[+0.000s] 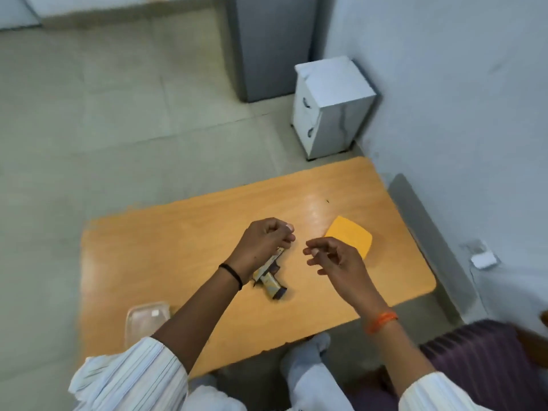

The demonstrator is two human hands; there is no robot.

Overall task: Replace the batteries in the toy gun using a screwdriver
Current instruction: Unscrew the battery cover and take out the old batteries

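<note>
While both my arms reach out over the wooden table [184,250], the toy gun [268,277] lies flat on it just under my left wrist, its grip pointing toward me and its barrel partly hidden beneath my left hand [262,238]. That hand hovers above the gun with fingers curled inward; the picture is too blurred for me to tell whether they pinch anything small. My right hand [333,256] hangs just beside it, apart from it, fingers loosely bent and holding nothing. Just beyond my right hand an orange pad [353,235] lies on the table. Near the table's left front edge sits a clear plastic container [145,317], partly covered by my left sleeve [133,378].
</note>
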